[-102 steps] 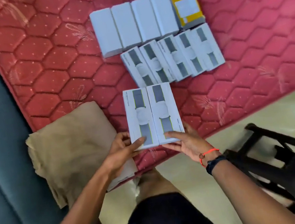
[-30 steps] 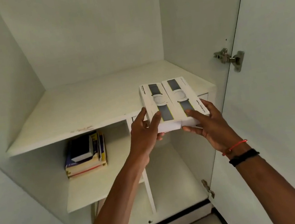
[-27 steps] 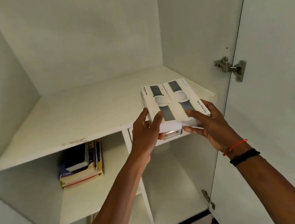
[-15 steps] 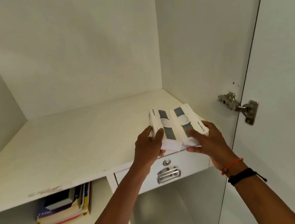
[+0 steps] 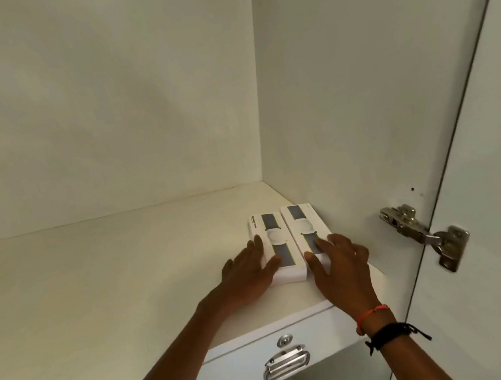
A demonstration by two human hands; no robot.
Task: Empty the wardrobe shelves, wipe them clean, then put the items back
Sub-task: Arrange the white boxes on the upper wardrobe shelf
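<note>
2 white boxes (image 5: 288, 243) flat on wardrobe shelf (image 5: 108, 280), side by side, tucked near right wall, likely to leave room alongside. Left hand (image 5: 249, 273) spread against left box, right hand (image 5: 337, 261) flat across right one, steadying pair; neither grips. Drawer (image 5: 271, 362) below, shut.

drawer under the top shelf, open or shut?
Shut. The drawer front sits about flush under the shelf edge; its metal handle hangs flat and neither hand touches it.

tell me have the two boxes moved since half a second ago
Yes: the boxes went from above the drawer front deeper onto the shelf.
</note>
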